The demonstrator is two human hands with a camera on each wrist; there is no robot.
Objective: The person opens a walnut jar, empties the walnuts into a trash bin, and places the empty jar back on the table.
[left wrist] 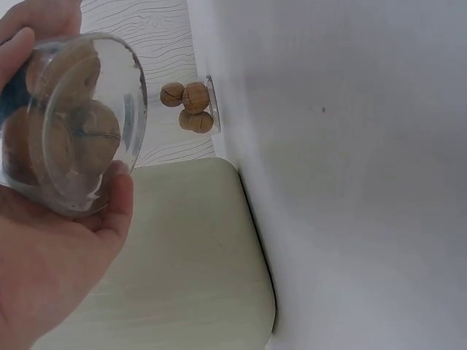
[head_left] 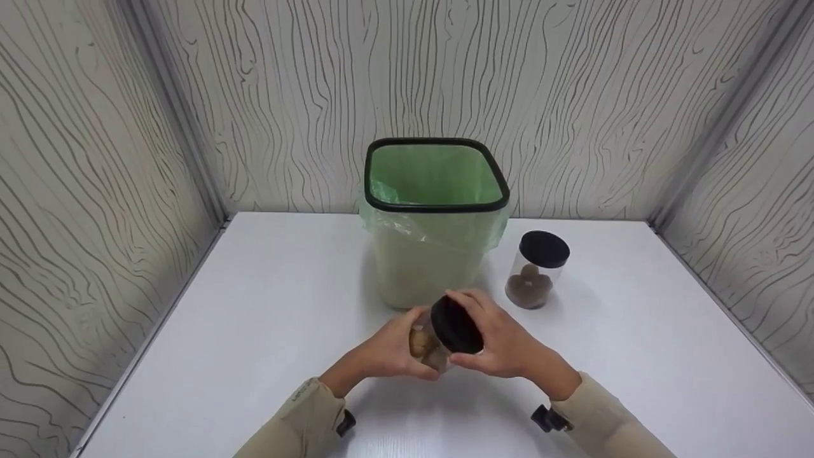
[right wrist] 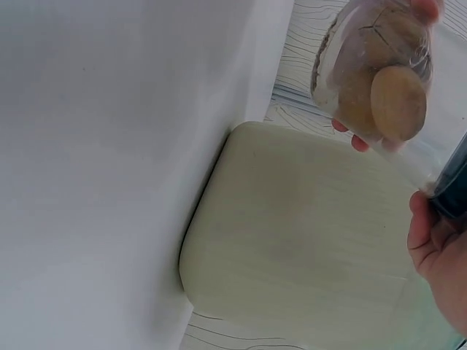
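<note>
No text can be read — the lettering (head_left: 303,390) on the left sleeve (head_left: 291,421) is too blurred

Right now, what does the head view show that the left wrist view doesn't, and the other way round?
Only the head view shows the black rim and green liner of the trash bin, plus the beige sleeves.

Only the left wrist view shows the clear base of the held jar.

Both share the left hand and right hand on that jar, its walnuts, a second walnut jar, the bin's body, white tabletop and wood-grain panels.
</note>
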